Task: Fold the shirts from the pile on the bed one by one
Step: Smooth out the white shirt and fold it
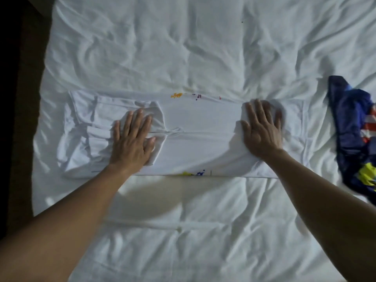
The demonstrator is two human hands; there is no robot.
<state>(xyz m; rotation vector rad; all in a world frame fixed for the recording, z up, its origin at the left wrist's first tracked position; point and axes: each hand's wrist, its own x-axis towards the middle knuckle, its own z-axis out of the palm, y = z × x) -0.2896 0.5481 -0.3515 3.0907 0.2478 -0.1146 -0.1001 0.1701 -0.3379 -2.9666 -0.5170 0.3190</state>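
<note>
One white shirt [195, 137] lies mid-bed in front of you, folded into a long band, sides tucked in, small coloured print peeking at both long edges. Your left hand [132, 139] and right hand [262, 129] press flat on it, fingers straight and spread, grasping nothing; a blue shirt [354, 135] sits crumpled to the right

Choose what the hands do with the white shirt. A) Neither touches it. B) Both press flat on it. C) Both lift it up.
B: the left hand and the right hand lie with straight fingers on the white shirt, which rests on the bed.
</note>
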